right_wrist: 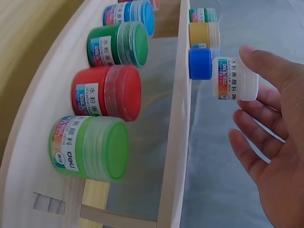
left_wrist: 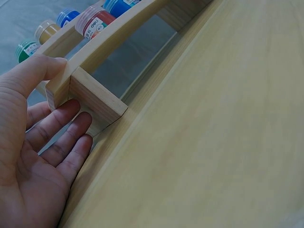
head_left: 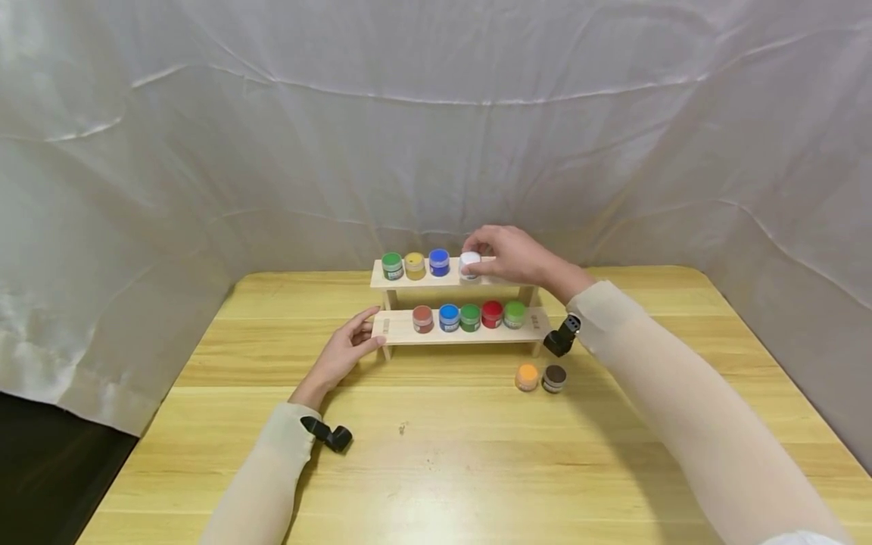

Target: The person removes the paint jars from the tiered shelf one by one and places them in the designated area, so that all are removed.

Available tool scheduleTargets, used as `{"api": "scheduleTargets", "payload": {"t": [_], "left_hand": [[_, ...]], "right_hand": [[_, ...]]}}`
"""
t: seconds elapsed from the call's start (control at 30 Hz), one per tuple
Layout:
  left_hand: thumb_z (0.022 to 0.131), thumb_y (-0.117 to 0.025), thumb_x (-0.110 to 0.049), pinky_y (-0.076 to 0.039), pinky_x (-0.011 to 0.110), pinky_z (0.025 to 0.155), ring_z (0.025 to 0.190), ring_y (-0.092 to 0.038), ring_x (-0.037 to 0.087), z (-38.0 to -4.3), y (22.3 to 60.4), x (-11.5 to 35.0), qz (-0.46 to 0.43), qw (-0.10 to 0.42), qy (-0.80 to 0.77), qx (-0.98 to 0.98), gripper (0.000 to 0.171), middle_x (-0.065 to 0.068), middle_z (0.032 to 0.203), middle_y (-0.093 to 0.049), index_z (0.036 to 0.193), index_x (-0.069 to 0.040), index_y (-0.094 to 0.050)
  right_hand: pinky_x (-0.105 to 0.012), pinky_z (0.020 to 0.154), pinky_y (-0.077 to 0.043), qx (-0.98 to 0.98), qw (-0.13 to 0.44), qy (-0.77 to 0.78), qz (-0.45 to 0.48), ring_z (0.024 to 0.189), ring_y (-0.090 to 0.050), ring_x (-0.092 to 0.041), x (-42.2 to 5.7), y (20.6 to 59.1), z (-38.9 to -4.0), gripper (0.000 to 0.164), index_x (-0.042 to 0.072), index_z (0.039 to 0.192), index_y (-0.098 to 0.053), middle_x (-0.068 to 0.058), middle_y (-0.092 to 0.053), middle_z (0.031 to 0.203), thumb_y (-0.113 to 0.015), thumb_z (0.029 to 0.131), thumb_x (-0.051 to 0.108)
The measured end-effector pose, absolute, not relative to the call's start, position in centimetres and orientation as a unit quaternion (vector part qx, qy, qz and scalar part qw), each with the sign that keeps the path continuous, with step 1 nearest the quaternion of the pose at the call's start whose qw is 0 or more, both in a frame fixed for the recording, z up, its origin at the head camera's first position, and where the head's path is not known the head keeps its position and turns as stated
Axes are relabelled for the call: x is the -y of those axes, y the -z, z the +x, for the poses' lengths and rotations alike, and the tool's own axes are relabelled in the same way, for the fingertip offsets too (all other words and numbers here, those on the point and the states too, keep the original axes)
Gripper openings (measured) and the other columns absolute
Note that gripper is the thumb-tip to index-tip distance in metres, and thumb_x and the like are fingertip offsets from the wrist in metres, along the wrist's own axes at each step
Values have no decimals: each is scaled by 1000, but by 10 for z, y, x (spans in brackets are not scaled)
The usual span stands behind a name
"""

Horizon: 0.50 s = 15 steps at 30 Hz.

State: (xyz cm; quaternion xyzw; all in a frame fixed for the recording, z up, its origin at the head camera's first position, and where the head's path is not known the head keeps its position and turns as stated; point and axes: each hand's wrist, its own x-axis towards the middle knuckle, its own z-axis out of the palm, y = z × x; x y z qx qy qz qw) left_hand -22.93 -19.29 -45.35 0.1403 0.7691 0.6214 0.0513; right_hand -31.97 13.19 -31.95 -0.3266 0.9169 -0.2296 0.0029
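Note:
My right hand (head_left: 516, 256) holds a white paint jar (right_wrist: 235, 79) by its lid, between thumb and fingers. In the right wrist view the jar's base is apart from the upper shelf board, beside the blue jar (head_left: 439, 262). A green jar (head_left: 392, 266) and a yellow jar (head_left: 415, 266) stand left of the blue one. My left hand (head_left: 338, 354) grips the left end of a two-step wooden rack (head_left: 463, 337), thumb on the lower board and fingers curled below by its leg (left_wrist: 98, 96).
On the lower step stand brown, blue, green, red (head_left: 492, 314) and light green (head_left: 514, 314) jars. An orange jar (head_left: 527, 377) and a dark brown jar (head_left: 554, 378) sit on the table (head_left: 436, 469) in front of the rack's right end. Grey cloth (head_left: 436, 151) hangs behind.

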Motion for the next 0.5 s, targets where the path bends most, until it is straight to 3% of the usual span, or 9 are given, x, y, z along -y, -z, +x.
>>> {"api": "scheduleTargets", "payload": {"t": [0.5], "left_hand": [[94, -65, -8, -48, 21, 86, 106, -58, 29, -232, 454, 192, 141, 52, -618, -772, 64, 28, 124, -58, 150, 1, -34]], "right_hand": [[-41, 91, -48, -929, 20, 242, -279, 103, -55, -19, -141, 322, -293, 36, 19, 109, -64, 2, -63, 108, -74, 86, 44]]}}
